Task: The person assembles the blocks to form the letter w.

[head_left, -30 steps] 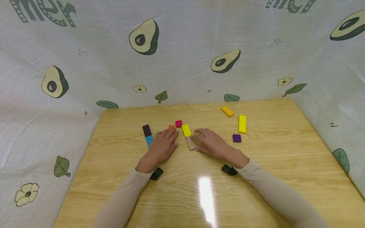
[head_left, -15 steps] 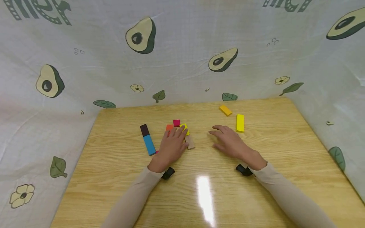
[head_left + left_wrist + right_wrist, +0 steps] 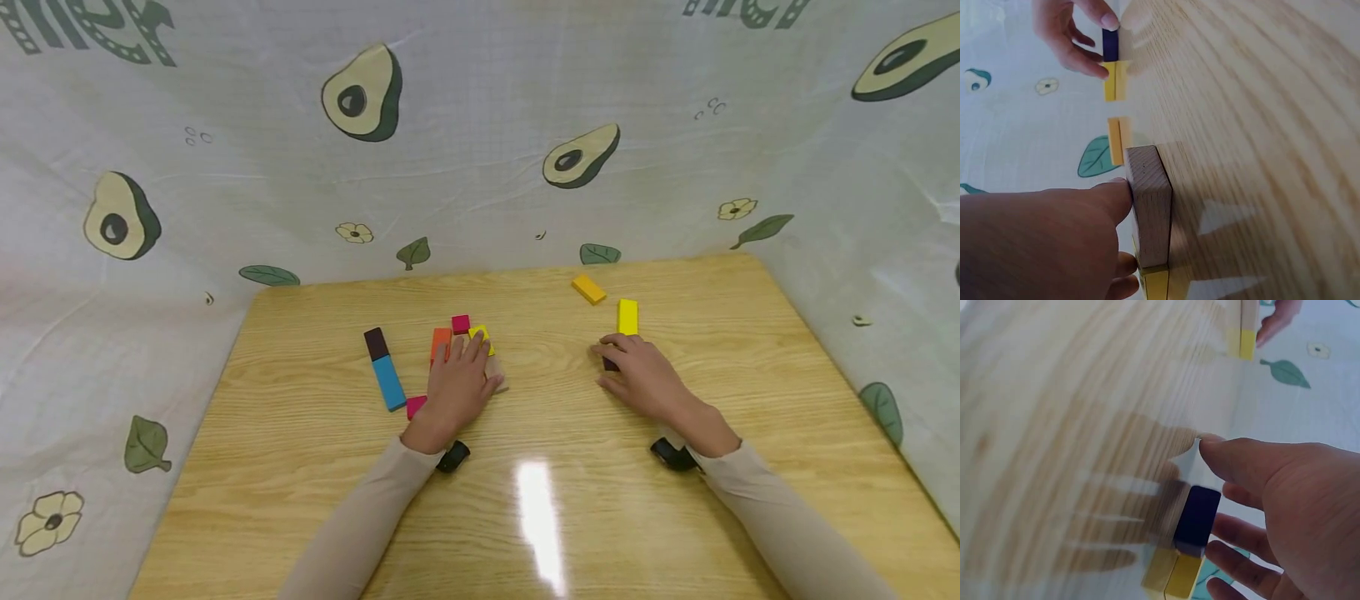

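In the head view my left hand (image 3: 457, 387) lies palm down with extended fingers over a cluster of wooden blocks. Its thumb touches the side of a plain wood block (image 3: 1152, 212), which stands end to end with a yellow block (image 3: 1157, 284). A red-orange block (image 3: 441, 337) and a small magenta block (image 3: 461, 324) show past the fingers. Over on the right, my right hand (image 3: 648, 379) reaches around a small dark purple block (image 3: 1199, 519). Its fingers are beside the block, while the thumb stands apart from it in the right wrist view.
A long yellow block (image 3: 627, 317) lies just beyond the right hand, with an orange block (image 3: 588, 289) farther back. Left of the cluster, a dark brown block (image 3: 377, 342) meets a blue block (image 3: 388, 383). Another magenta block (image 3: 416, 407) sits near the left wrist. Printed cloth (image 3: 480, 167) borders the table.
My right hand has moved rightward from beside the plain wood block to the purple block. My left hand has shifted right onto the yellow and plain wood blocks, uncovering the blue and near magenta blocks.
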A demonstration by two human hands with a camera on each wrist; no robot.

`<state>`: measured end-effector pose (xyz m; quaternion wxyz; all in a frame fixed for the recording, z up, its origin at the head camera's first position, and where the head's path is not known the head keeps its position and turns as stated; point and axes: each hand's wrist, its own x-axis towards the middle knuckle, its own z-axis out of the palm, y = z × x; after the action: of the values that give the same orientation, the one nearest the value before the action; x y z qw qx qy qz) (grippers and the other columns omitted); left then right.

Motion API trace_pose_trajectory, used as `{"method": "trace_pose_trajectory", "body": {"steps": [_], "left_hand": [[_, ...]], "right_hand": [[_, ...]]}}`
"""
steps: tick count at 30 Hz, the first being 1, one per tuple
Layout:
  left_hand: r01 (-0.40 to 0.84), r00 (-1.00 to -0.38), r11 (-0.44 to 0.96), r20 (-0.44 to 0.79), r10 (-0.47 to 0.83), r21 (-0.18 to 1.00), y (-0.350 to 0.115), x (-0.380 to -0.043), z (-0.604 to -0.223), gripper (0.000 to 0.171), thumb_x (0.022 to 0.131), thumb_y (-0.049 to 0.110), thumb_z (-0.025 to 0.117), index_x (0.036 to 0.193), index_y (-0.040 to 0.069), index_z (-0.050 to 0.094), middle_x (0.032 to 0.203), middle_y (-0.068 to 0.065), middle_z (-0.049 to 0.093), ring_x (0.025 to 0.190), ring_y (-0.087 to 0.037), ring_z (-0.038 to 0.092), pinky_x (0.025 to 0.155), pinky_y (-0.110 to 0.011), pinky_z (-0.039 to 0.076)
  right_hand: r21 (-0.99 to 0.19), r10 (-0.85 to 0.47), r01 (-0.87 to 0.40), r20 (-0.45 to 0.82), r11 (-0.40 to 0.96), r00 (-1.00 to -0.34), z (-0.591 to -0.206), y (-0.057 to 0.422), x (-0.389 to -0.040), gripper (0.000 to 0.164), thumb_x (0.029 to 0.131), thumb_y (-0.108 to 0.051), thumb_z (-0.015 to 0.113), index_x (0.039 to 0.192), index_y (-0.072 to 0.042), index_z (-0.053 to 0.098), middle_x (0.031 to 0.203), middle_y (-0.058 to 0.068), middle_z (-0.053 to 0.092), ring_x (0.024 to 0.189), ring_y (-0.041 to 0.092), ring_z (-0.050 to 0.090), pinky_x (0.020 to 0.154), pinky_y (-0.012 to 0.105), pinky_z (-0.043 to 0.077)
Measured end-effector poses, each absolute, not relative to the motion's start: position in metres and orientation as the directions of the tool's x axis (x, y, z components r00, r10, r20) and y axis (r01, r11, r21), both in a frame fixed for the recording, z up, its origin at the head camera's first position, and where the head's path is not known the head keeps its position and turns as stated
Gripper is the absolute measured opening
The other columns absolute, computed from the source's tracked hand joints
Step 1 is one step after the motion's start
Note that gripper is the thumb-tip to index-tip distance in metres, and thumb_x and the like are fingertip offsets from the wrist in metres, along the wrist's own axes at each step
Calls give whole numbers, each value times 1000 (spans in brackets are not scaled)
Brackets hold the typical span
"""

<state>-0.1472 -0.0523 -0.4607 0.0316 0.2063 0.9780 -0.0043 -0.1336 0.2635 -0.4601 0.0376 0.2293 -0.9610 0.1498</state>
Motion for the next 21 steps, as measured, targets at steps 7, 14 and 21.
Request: {"method": "trace_pose_trajectory", "body": {"steps": [7,14,21], "left_hand": [[395,-916,918,-65,396,18,-53,-145,-460,65,111,47,51,162,9,43,170,-7,37,155,-34,37,125,-54,27],[395,-916,919,-62,395,18,-53,-144,-461,64,111,47,51,162,8,43,170,-6,37,154,-33,37,125,-54,28],[390,-916,920,-90,392,33,-52,-146,-463,65,112,46,48,164,8,39,172,-7,34,155,-34,36,125,-54,27]], "right_hand": [[-240,-407,-422,112,874,-907,-458,271,-133,43,96,-14,80,134,3,69,129,23,68,117,44,62,95,62,50],[-235,-406,-431,151,871,-902,-460,273,-134,38,93,-7,82,129,2,73,122,21,72,110,43,64,90,60,52],[-240,-448,-487,200,840,-871,-462,263,-135,35,89,-4,84,122,1,76,117,18,75,106,40,66,91,57,54]]}}
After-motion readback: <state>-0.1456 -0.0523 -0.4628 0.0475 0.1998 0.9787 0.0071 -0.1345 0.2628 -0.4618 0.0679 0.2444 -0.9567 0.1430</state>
